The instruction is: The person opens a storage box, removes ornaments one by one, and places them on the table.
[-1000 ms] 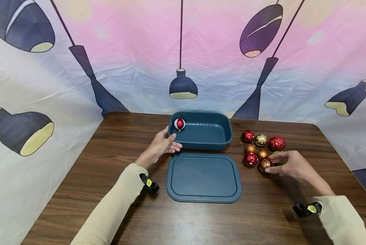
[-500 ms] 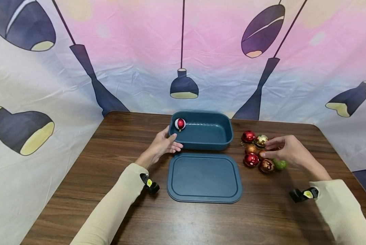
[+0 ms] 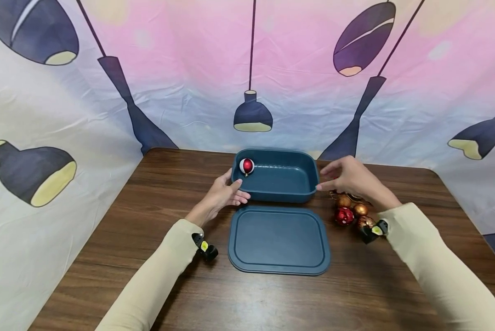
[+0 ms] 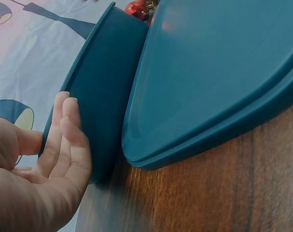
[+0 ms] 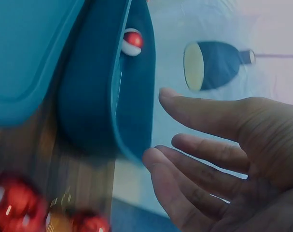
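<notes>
A teal rectangular container (image 3: 276, 196) stands at the back of the table with one red and white Christmas bauble (image 3: 247, 166) in its left end. My left hand (image 3: 220, 195) holds the container's front left corner, thumb at the rim and fingers along the outer wall (image 4: 71, 145). Beside the right end, my right hand (image 3: 350, 179) is spread with nothing in it, fingertips close to the rim (image 5: 122, 140). Under and behind that hand lies a group of baubles, among them a spotted red bauble (image 3: 344, 216) and a copper bauble (image 3: 361, 209); some are hidden by the hand and wrist.
The matching flat lid (image 3: 279, 240) lies on the wooden table (image 3: 272, 303) in front of the container. A fabric backdrop (image 3: 197, 110) printed with lamps hangs right behind the table's back edge.
My right hand has moved left and away from me, from the baubles to the container's right end, with nothing in it. The left hand keeps its place on the container.
</notes>
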`<state>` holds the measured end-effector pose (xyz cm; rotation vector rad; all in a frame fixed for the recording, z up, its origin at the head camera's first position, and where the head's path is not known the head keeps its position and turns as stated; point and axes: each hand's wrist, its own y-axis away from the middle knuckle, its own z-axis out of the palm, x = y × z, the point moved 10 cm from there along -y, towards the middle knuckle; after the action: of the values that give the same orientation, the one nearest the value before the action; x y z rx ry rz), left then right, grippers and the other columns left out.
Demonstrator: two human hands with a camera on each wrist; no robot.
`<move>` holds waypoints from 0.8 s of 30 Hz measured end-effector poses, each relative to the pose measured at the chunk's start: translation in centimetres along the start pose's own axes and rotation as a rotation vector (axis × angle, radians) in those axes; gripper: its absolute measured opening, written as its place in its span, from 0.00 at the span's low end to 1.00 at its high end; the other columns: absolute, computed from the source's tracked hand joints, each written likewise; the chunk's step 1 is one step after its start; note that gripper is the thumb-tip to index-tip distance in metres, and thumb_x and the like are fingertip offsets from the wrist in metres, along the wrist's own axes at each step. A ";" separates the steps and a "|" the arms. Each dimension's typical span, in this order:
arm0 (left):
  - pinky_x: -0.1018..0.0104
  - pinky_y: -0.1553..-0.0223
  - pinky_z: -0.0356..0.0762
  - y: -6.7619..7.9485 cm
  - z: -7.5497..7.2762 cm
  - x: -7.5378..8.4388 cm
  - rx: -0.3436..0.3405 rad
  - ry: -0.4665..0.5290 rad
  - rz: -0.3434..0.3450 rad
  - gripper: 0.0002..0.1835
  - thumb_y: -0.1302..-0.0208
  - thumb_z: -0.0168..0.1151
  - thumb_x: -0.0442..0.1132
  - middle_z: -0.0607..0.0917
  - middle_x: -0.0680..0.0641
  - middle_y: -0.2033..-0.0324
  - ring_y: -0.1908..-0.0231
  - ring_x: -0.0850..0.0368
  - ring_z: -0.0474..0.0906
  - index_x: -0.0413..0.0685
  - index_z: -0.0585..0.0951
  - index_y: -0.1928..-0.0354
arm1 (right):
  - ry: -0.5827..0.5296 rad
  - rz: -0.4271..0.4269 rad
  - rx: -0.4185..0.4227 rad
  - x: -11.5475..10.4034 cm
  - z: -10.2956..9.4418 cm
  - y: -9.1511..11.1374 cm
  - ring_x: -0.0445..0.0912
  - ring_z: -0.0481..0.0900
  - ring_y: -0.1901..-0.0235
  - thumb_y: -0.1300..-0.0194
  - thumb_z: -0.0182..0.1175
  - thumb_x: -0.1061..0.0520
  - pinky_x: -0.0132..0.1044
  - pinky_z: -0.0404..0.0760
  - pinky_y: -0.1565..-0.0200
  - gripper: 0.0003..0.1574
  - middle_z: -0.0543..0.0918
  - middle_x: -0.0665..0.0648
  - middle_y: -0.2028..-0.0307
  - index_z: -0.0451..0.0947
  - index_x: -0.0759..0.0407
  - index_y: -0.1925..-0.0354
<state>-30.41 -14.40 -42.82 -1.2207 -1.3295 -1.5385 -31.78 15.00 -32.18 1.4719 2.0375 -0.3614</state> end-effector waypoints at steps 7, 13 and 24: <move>0.72 0.69 0.81 0.1 0.1 0.2 -0.010 0.008 0.009 0.36 0.18 0.47 0.42 0.90 0.39 0.67 0.71 0.55 0.88 0.59 0.42 0.18 | -0.043 -0.032 -0.031 -3.1 2.6 -3.6 0.56 0.86 0.58 0.40 0.75 0.50 0.49 0.85 0.57 0.29 0.85 0.67 0.48 0.83 0.63 0.45; 0.71 0.68 0.82 0.2 0.0 0.3 -0.003 0.005 0.008 0.36 0.18 0.47 0.42 0.89 0.39 0.67 0.70 0.53 0.88 0.59 0.43 0.18 | -0.093 -0.050 -0.065 -5.3 5.6 -6.2 0.59 0.87 0.61 0.39 0.74 0.52 0.49 0.86 0.59 0.29 0.85 0.67 0.50 0.82 0.67 0.44; 0.70 0.68 0.83 0.1 0.0 0.1 0.000 -0.011 0.002 0.36 0.18 0.47 0.43 0.90 0.39 0.67 0.70 0.54 0.88 0.59 0.43 0.18 | -0.110 -0.002 -0.013 -7.4 9.6 -9.8 0.54 0.87 0.64 0.41 0.76 0.52 0.42 0.86 0.62 0.32 0.86 0.63 0.53 0.81 0.68 0.43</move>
<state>-30.34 -14.38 -42.66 -1.2325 -1.3349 -1.5324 -36.44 0.74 -36.42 1.4102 1.9513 -0.4198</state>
